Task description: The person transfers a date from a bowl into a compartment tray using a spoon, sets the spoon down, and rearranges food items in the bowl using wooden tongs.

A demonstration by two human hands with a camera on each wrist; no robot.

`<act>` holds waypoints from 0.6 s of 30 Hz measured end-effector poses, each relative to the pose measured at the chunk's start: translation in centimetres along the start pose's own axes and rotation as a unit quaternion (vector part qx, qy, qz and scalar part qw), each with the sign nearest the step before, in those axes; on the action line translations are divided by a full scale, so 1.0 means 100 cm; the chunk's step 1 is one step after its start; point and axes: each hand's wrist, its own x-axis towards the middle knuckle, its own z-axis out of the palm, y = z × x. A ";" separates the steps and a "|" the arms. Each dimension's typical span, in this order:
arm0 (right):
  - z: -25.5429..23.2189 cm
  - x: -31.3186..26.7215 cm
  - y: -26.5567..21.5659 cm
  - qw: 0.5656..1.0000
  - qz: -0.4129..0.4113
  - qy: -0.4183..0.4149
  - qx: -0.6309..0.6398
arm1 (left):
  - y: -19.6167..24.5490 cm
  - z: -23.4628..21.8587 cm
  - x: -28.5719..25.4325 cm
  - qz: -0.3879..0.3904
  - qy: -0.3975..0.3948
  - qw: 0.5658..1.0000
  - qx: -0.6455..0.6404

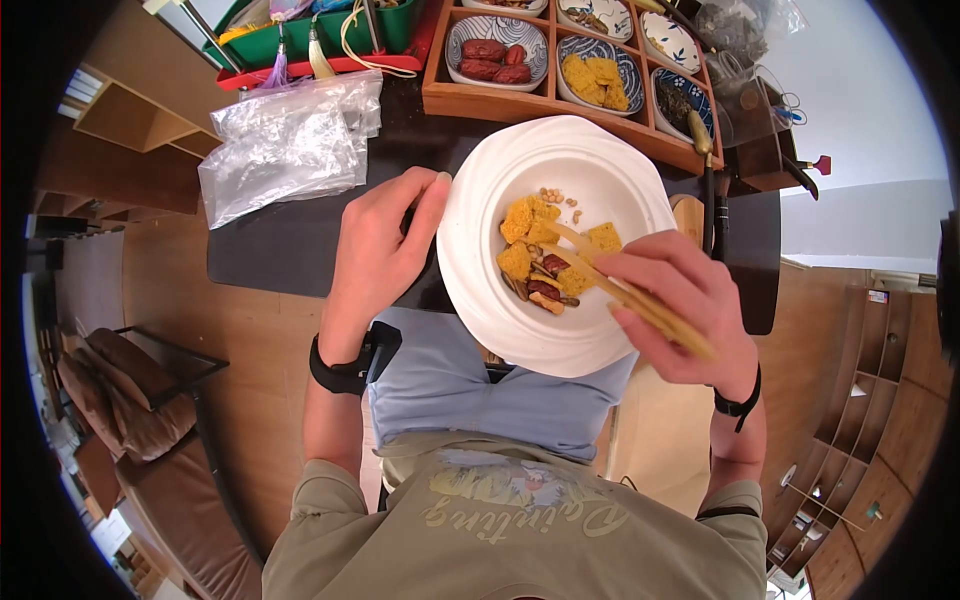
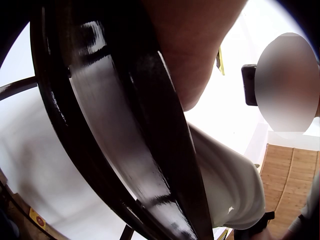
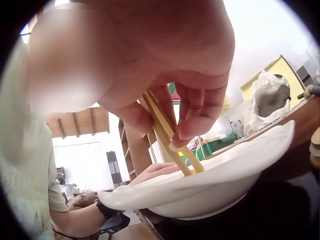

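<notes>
My right hand (image 1: 680,305) holds a pair of light wooden tongs (image 1: 655,312) between thumb and fingers. Their tips reach down into a white wide-rimmed bowl (image 1: 465,235), among yellow porous chunks (image 1: 527,217), dark red date pieces (image 1: 553,264) and small pale seeds (image 1: 570,208). In the right wrist view the tongs (image 3: 165,130) slant over the rim of the bowl (image 3: 220,187). At the bowl's left side lies my left hand (image 1: 385,240), thumb tip right at the rim and fingers relaxed. The left wrist view shows mostly a dark glossy edge and part of the forearm.
Behind the bowl stands a wooden compartment box (image 1: 440,100) with patterned dishes of red dates (image 1: 482,70) and yellow chunks (image 1: 597,82). A clear plastic bag (image 1: 290,140) lies at the left, near a green bin (image 1: 400,30). A brush-like tool (image 1: 703,150) leans at the box's right.
</notes>
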 end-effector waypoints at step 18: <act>0.023 -0.014 -0.013 0.991 -0.022 0.021 -0.128 | 0.001 0.000 0.000 0.004 0.004 1.000 -0.002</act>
